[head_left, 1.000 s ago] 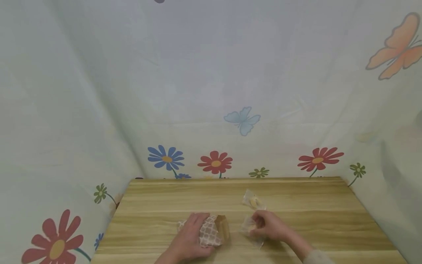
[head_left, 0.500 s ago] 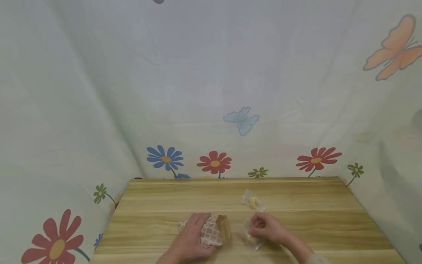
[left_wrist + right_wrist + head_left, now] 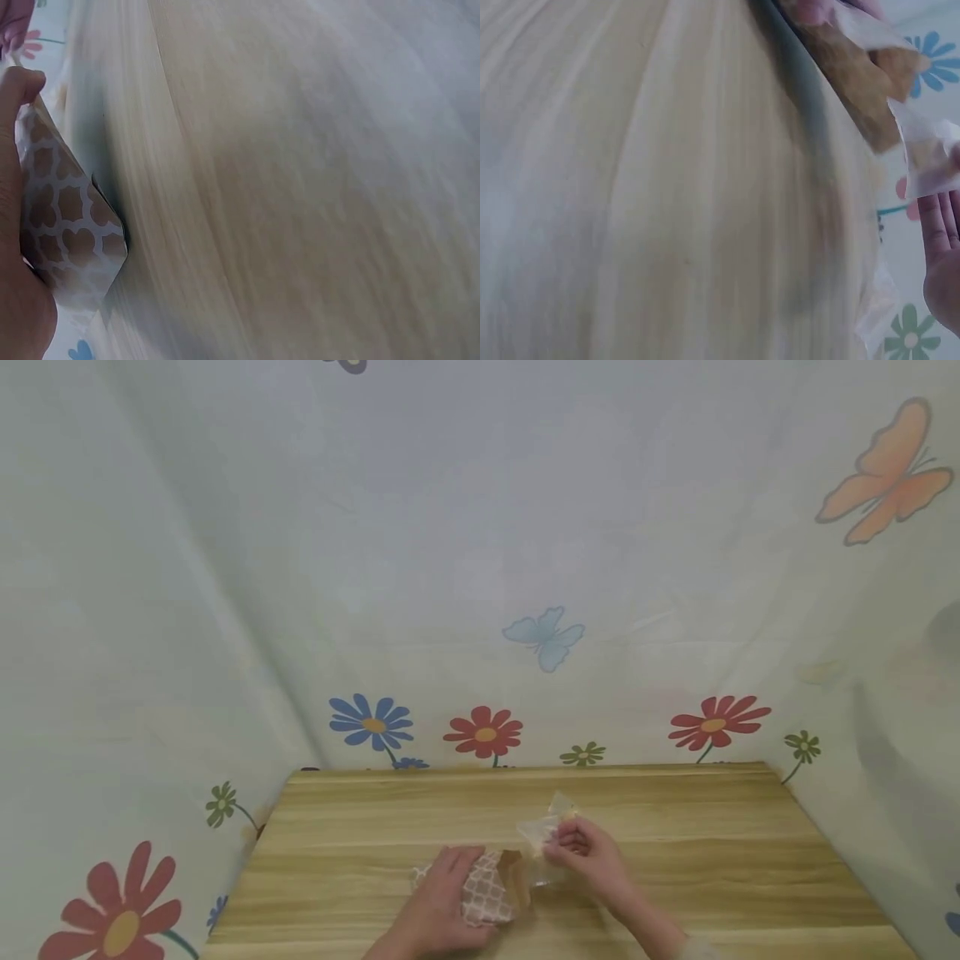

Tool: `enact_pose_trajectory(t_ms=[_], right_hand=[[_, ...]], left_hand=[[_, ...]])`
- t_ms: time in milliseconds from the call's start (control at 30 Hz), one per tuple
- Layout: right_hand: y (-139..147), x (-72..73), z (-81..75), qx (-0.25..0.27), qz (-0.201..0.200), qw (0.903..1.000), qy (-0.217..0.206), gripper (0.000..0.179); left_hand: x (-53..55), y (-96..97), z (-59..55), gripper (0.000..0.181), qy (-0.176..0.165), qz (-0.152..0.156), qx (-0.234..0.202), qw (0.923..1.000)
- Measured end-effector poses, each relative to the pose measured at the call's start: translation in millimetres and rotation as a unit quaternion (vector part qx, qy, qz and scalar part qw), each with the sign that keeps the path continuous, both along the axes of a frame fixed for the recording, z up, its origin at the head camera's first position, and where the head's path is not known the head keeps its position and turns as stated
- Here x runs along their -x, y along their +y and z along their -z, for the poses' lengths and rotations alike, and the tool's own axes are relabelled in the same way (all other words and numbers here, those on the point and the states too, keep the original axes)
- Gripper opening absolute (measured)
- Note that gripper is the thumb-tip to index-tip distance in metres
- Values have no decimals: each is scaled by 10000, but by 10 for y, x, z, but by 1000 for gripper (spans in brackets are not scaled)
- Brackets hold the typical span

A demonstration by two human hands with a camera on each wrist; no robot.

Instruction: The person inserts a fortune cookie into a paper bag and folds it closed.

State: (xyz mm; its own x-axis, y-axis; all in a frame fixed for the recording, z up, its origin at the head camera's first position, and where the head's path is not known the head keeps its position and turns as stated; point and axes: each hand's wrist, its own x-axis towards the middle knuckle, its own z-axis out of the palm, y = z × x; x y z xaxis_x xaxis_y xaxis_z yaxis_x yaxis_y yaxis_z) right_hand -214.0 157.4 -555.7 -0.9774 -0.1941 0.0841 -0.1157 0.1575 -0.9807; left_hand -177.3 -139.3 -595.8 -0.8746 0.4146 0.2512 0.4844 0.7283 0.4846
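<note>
- The left hand [image 3: 10, 247] grips the paper bag [image 3: 71, 217], brown with a pale lattice pattern.
- Right of the bag, the wood-grained counter [image 3: 285, 202] spreads across most of the view, partly blurred.
- Above the bag, more fingers [image 3: 13, 24], cut off by the edge, and a pink flower [image 3: 31, 49].
- Below the bag, a blue flower [image 3: 80, 350].

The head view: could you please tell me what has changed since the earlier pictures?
The right hand has carried the translucent packet leftward and slightly forward, close to the open end of the patterned paper bag. No grip visibly changed: the left hand still holds the patterned paper bag in about the same place. The second packet stays lying farther back.
</note>
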Motion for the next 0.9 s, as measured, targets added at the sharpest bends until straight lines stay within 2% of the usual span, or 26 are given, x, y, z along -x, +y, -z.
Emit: enact_pose_trajectory(t_ms=[167,367,533,700,900], right_hand=[[-112,-42,66,-406,23,9987,319,25],[-132,-77,99,-820,-236,9950,514,23],[-134,-70,139,-1118,-499,9892,800,22],[-193,-50,147,-1143,-755,9864,907,21],[-271,-41,85,-1066,-843,9854,1031,20]], left_hand=[[18,43,12,111,86,-64,36,9999],[29,40,45,114,180,-156,144,9996],[33,43,82,114,340,-112,204,9992],[34,81,120,113,653,-40,216,9976],[32,141,103,114,684,13,130,9976]])
